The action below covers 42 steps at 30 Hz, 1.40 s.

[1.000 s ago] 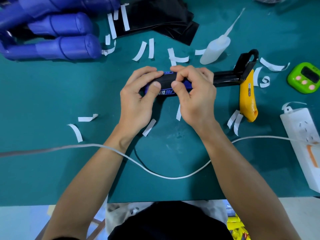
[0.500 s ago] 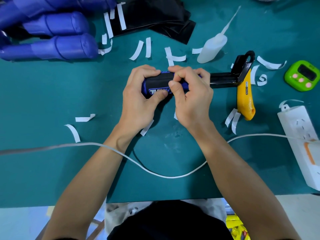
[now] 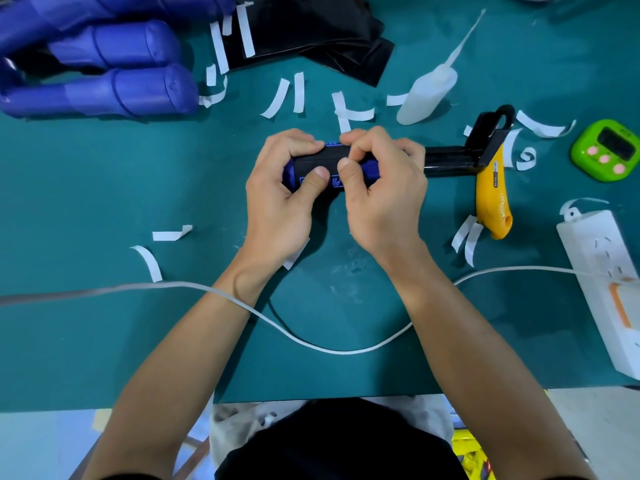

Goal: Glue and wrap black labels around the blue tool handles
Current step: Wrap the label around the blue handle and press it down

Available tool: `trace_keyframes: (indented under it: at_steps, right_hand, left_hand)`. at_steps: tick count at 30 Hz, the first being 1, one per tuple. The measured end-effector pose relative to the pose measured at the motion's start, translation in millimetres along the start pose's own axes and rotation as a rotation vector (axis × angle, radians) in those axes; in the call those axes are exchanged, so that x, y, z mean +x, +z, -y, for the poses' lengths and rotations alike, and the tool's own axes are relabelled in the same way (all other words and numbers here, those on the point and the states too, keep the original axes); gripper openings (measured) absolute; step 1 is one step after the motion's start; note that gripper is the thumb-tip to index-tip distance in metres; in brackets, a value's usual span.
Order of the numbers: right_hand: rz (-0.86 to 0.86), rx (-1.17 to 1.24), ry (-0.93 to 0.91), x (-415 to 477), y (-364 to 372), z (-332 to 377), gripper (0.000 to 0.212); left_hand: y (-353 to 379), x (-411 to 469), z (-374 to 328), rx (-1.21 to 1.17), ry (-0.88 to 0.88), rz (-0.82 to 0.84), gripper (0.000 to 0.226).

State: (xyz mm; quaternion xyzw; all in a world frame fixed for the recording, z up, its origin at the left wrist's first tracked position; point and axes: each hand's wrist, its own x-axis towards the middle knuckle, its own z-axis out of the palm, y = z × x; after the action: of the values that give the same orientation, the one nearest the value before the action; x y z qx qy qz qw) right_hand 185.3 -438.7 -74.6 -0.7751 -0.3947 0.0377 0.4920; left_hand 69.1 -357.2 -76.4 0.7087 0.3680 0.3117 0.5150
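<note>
A blue tool handle (image 3: 292, 171) lies across the middle of the green mat, its black metal shaft (image 3: 450, 159) pointing right. A black label (image 3: 325, 159) is wrapped round the handle. My left hand (image 3: 280, 199) grips the handle's left end, thumb pressing on the label. My right hand (image 3: 384, 192) curls over the handle's right part, with thumb and fingertips pressing the label. A clear glue bottle (image 3: 427, 93) lies behind. More blue handles (image 3: 114, 88) are piled at the far left, and black label sheets (image 3: 311, 32) lie at the back.
A yellow utility knife (image 3: 491, 199) lies under the shaft's end. A green timer (image 3: 611, 150) and a white power strip (image 3: 602, 278) sit at the right. A white cable (image 3: 329, 348) loops over my forearms. Several white backing strips (image 3: 287, 97) litter the green mat (image 3: 86, 188).
Both hands have turned the handle a little and pressed along the label; my left thumb has slid right, onto the label next to my right thumb.
</note>
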Motion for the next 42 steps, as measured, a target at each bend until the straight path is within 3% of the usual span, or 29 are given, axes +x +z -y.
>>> trace_keyframes:
  at_steps: [3, 9, 13, 18, 21, 24, 27, 30, 32, 34, 36, 38, 40, 42]
  right_hand:
    - [0.026, -0.012, 0.030, 3, -2, 1, 0.010]
    - [0.167, -0.100, 0.100, 6, -5, 1, 0.021]
    - [0.139, -0.042, 0.125, 7, -8, 5, 0.022]
    - [0.141, -0.026, 0.128, 8, -10, 9, 0.029]
    - [0.156, -0.016, 0.144, 10, -12, 12, 0.031]
    - [0.157, -0.008, 0.159, 7, -14, 13, 0.030]
    - [0.007, 0.094, 0.210, 5, -20, 18, 0.030]
    - [-0.241, 0.286, 0.169, 15, -30, 18, 0.012]
    - [-0.328, 0.274, 0.171, 25, -39, 11, 0.023]
    - [-0.280, 0.119, 0.199, 35, -47, 1, 0.041]
    - [-0.133, 0.008, 0.260, 46, -52, -2, 0.072]
    - [0.018, -0.041, 0.310, 60, -53, -6, 0.086]
    - [0.128, -0.112, 0.335, 75, -52, -11, 0.082]
    - [0.180, -0.171, 0.336, 86, -52, -16, 0.061]
  left_hand:
    - [0, -3, -2, -0.043, -0.027, -0.007, 0.034]
    - [-1, -3, 0, -0.148, -0.100, -0.018, 0.060]
    - [-5, -1, 4, -0.191, -0.132, 0.005, 0.063]
    - [-17, 4, 9, -0.034, -0.087, 0.119, 0.052]
    - [-20, 6, 9, 0.160, 0.006, 0.202, 0.061]
    - [-21, 8, 11, 0.183, 0.015, 0.195, 0.063]
    - [-21, 9, 12, 0.170, 0.030, 0.187, 0.063]
    - [-21, 8, 14, 0.174, 0.044, 0.178, 0.064]
    - [-22, 8, 15, 0.176, 0.052, 0.175, 0.064]
    - [-22, 9, 16, 0.177, 0.063, 0.175, 0.065]
    - [-22, 10, 16, 0.185, 0.083, 0.178, 0.065]
    - [-22, 11, 18, 0.193, 0.105, 0.179, 0.065]
    - [-22, 12, 20, 0.196, 0.118, 0.180, 0.066]
    - [-22, 13, 21, 0.197, 0.124, 0.181, 0.066]
